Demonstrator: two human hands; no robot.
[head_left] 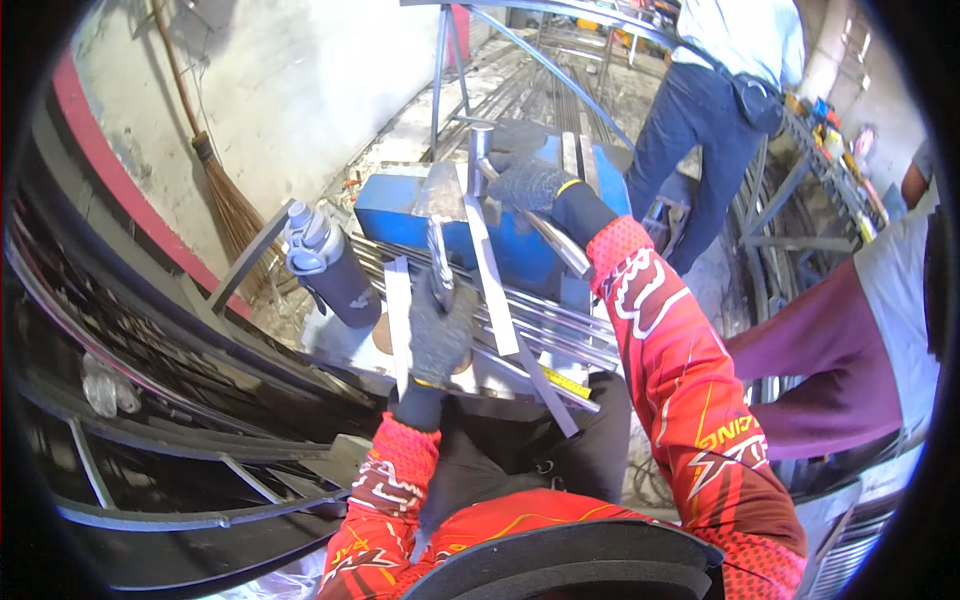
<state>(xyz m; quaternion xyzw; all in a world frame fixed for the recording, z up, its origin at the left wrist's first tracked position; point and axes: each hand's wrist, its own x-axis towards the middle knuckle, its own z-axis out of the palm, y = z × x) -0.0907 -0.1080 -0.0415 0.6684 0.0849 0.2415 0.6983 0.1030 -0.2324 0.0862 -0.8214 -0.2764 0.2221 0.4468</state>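
My left hand (440,335), in a dark grey work glove, is closed around silvery metal pliers (437,245) whose jaws point away from me. The jaws lie at the near edge of a dull metal plate (438,190) on a blue metal block (400,215); I cannot tell whether they bite it. My right hand (530,188), also gloved, grips a hammer (481,148), its head over the block and its handle (560,245) slanting back toward my forearm. Between my hands a long flat metal strip (490,275) runs off the block toward my lap. Another pale strip (398,305) lies beside my left hand.
A dark bottle (345,285) with a grey lid stands left of the block. Metal bars (570,335) and a yellow tape measure (565,380) lie nearer me. A broom (225,190) leans on the left wall. Two people stand at the right, one in dark trousers (665,145), one in maroon trousers (820,360).
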